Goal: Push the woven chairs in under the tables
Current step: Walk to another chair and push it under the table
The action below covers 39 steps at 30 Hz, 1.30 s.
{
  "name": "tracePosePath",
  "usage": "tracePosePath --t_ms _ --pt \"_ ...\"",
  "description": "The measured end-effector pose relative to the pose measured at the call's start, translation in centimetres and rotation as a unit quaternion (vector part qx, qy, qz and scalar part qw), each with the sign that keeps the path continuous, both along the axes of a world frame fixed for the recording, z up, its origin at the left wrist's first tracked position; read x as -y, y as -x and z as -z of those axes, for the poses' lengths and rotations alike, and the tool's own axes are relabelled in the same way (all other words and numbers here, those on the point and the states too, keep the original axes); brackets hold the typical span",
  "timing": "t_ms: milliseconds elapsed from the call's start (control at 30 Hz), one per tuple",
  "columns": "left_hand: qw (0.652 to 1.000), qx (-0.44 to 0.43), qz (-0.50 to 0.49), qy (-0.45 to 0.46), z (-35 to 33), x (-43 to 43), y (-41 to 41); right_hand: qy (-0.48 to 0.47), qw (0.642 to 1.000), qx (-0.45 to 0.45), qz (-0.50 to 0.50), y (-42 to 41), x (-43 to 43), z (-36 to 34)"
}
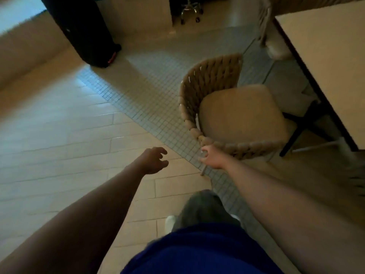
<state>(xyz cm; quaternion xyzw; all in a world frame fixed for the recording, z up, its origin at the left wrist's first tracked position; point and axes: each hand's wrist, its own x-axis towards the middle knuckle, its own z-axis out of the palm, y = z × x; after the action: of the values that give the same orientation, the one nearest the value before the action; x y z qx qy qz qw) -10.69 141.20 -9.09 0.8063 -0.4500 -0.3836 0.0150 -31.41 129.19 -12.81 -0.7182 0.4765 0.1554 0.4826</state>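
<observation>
A woven chair [199, 89] with a curved rope back and a tan seat cushion stands on the small-tile floor, pulled out from the pale table [324, 62] at the right. My right hand [210, 158] is at the near corner of the chair's woven rim, fingers spread, touching or just short of it. My left hand [155, 160] hovers over the floor to the left of the chair, fingers curled apart and holding nothing. A second woven chair [263, 26] shows partly behind the table's far end.
The table's dark legs [302, 127] cross under its edge beside the chair seat. A black column [85, 30] stands at the back left, and a wheeled stool base [190, 12] is at the back. Wood-look floor lies to the left.
</observation>
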Motion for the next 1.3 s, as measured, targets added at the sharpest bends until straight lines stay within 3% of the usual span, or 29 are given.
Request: tracePosePath --t_ms 267,433,667,833,1000,1167,1233,1300 --pt "0.983 0.006 0.182 0.011 0.5 13.7 -8.7 -0.023 0.969 0.008 0.248 -4.0 2.7 2.0" --pt "0.963 0.001 0.266 0.034 2.1 23.8 -10.3 -0.041 0.926 0.002 0.376 -6.4 6.6 4.1" --pt "0.934 -0.014 0.353 0.062 1.5 32.9 -11.9 -0.057 0.887 -0.005 0.458 -9.4 11.2 3.5" --pt "0.88 -0.028 0.475 0.004 2.2 38.9 -12.7 -0.067 0.831 -0.018 0.552 -13.1 13.1 3.3" --pt "0.847 -0.046 0.529 -0.015 6.2 44.2 -13.4 -0.051 0.746 -0.03 0.663 -18.6 13.9 4.9" --pt "0.842 -0.056 0.535 -0.041 8.2 45.3 -16.2 0.002 0.567 -0.006 0.824 -25.7 13.7 6.3" --pt "0.861 -0.048 0.5 -0.083 9.1 45.4 -17.8 -0.029 0.497 -0.004 0.868 -27.9 13.2 7.1" --pt "0.902 -0.046 0.412 -0.121 10.3 45.7 -18.8 -0.068 0.406 0.022 0.911 -29.0 13.2 8.0"
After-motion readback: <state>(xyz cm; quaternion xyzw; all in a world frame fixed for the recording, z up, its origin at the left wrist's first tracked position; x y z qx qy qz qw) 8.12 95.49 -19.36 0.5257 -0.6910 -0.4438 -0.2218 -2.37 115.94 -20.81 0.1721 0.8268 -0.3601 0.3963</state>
